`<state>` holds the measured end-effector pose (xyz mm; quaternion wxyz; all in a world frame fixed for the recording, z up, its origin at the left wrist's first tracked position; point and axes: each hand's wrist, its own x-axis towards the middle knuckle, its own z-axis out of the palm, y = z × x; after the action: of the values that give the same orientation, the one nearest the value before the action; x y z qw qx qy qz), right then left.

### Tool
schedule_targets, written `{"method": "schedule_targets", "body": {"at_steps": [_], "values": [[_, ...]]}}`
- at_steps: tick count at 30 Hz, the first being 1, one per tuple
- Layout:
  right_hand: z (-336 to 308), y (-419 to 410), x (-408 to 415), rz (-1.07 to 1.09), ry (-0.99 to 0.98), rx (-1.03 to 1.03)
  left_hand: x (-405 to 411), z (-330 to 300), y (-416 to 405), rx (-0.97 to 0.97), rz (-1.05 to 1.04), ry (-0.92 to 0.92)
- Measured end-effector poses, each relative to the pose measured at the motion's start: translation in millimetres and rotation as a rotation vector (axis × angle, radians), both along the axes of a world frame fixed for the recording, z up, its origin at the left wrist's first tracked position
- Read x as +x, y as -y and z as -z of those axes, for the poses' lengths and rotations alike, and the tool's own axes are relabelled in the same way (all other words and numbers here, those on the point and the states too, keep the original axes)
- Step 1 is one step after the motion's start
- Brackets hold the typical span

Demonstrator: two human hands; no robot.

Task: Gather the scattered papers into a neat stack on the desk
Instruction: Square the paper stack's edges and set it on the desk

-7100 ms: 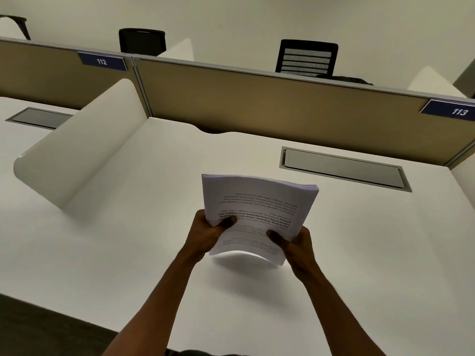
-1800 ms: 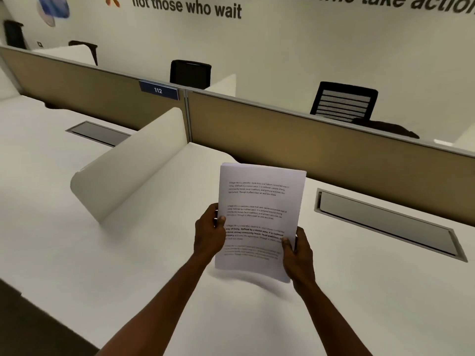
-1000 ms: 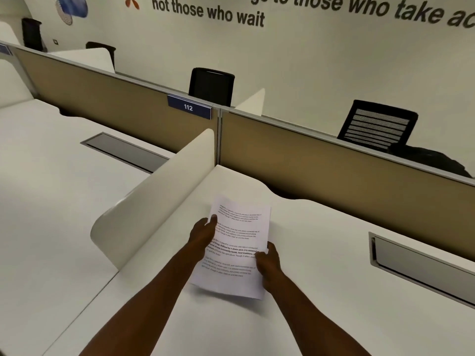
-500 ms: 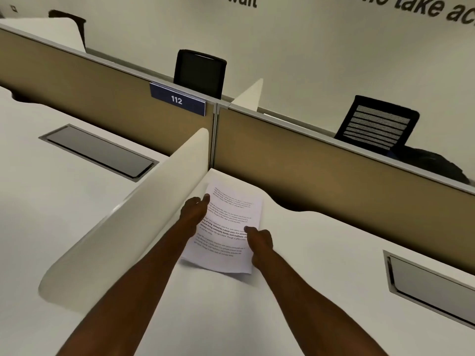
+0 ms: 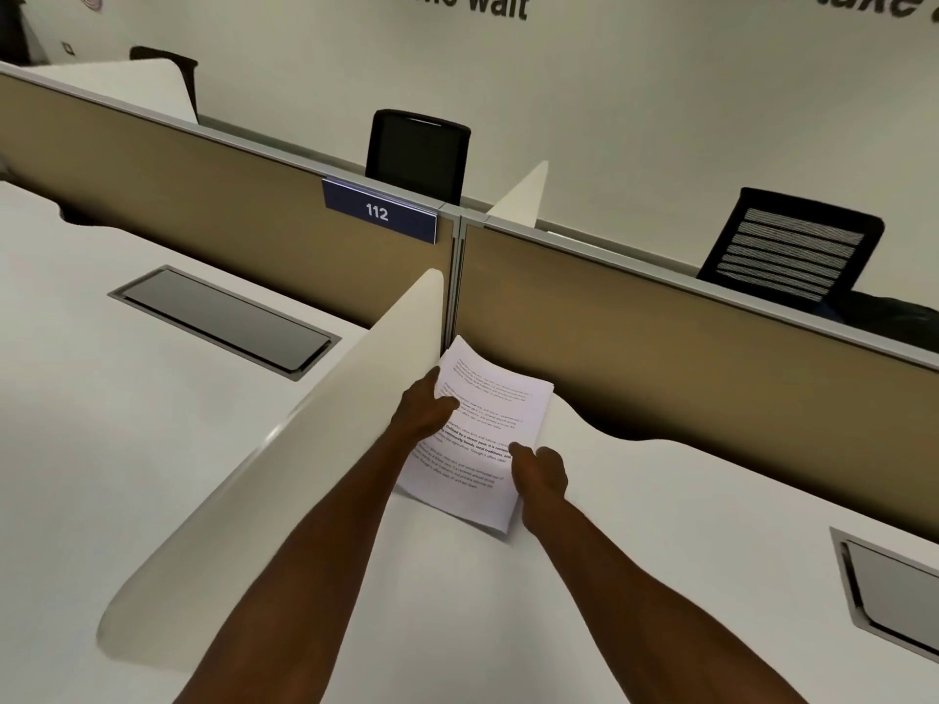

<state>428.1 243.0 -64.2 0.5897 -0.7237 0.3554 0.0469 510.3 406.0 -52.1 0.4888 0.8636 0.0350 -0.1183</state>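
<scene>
A stack of printed white papers [image 5: 490,403] lies low over the white desk [image 5: 635,576], in the far left corner beside the divider. My left hand [image 5: 424,406] grips the stack's left edge, thumb on top. My right hand [image 5: 541,470] holds the stack's right edge near its lower part, fingers curled around it. The near end of the stack looks slightly lifted off the desk; its far end reaches the back panel.
A curved white side divider [image 5: 284,480] runs along the left of the stack. A tan back panel [image 5: 686,358] with a "112" sign [image 5: 378,210] closes the far side. Grey cable hatches [image 5: 894,597] [image 5: 223,317] sit in both desks. Black chairs stand beyond.
Both hands carried the stack from mid-air down and away to the desk's far left corner by the divider. The papers went from upright to nearly flat.
</scene>
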Motion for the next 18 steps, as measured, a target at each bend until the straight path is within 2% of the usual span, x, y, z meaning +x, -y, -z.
{"method": "schedule_targets", "body": {"at_steps": [3,7,18], "values": [[2,1,-2,-0.052,0.002,-0.066,2,1,-2,0.119,0.073,-0.061],[3,3,-6,-0.135,0.015,-0.158,4,12,0,0.262,0.072,-0.075],[1,4,-16,-0.247,0.066,-0.156,0,23,6,0.335,-0.052,-0.034]]}}
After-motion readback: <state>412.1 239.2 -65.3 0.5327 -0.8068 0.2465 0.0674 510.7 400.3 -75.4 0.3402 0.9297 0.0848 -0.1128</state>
